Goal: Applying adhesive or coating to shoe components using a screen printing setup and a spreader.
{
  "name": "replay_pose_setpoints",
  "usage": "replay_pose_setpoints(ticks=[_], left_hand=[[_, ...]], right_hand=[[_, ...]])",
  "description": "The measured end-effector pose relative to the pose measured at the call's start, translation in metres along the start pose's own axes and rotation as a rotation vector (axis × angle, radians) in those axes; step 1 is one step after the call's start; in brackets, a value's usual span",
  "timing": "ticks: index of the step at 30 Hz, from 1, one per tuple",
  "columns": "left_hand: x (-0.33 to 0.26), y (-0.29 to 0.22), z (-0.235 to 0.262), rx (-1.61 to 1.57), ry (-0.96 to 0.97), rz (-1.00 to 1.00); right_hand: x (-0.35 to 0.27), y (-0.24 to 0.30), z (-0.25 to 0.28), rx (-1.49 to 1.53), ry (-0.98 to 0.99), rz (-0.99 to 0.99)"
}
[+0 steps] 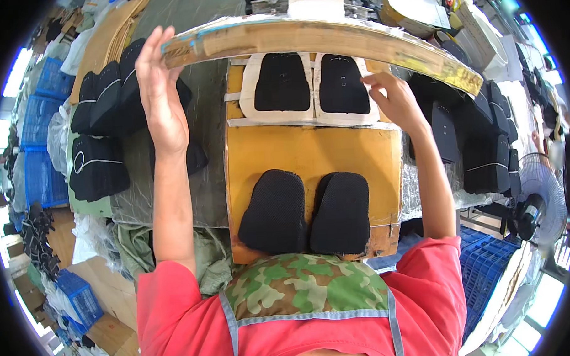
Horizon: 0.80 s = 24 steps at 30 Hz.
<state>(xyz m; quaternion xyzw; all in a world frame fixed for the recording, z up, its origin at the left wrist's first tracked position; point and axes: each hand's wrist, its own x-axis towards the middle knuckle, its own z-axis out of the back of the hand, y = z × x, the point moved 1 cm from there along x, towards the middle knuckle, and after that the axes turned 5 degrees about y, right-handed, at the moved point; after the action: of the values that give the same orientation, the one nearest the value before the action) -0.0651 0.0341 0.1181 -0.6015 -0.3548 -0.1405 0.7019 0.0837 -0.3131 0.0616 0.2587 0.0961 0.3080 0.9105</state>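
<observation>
A wooden frame [318, 39] is raised and tilted over the board. At its left end is my left hand [163, 100], fingers over the top and thumb underneath, closed on that end. My right hand [395, 99] reaches under the frame's right part, its fingers loosely bent and apart, with the fingertips at the right edge of a black pad [344, 85]. Whether they touch the pad is unclear. That pad and another black pad [283, 84] lie in white cut-out holders [247, 91] on the yellow board [309, 149]. Nearer to me, two loose textured black pads [273, 210] lie side by side.
Stacks of black pads [99, 165] stand on the left of the table, with more black stacks [485, 158] on the right. A fan [537, 207] is at the right edge. Blue crates [43, 174] line the left, and a blue basket [489, 265] sits at lower right.
</observation>
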Motion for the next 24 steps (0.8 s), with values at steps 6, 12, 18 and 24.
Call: replay_pose_setpoints(ticks=[6, 12, 18, 24], left_hand=[[-0.043, 0.079, -0.006, 0.347, 0.183, 0.481], [-0.038, 0.120, -0.069, 1.133, 0.393, 0.098], [-0.040, 0.125, -0.051, 1.208, 0.443, 0.302], [-0.033, 0.123, -0.064, 1.169, 0.465, 0.301]], right_hand=[[0.037, -0.017, -0.041, -0.057, -0.211, -0.093], [0.023, -0.033, -0.038, 0.138, -0.341, -0.127], [-0.086, -0.011, 0.014, 0.536, -0.530, -0.175], [-0.156, -0.159, 0.066, 0.281, -0.697, -0.442]])
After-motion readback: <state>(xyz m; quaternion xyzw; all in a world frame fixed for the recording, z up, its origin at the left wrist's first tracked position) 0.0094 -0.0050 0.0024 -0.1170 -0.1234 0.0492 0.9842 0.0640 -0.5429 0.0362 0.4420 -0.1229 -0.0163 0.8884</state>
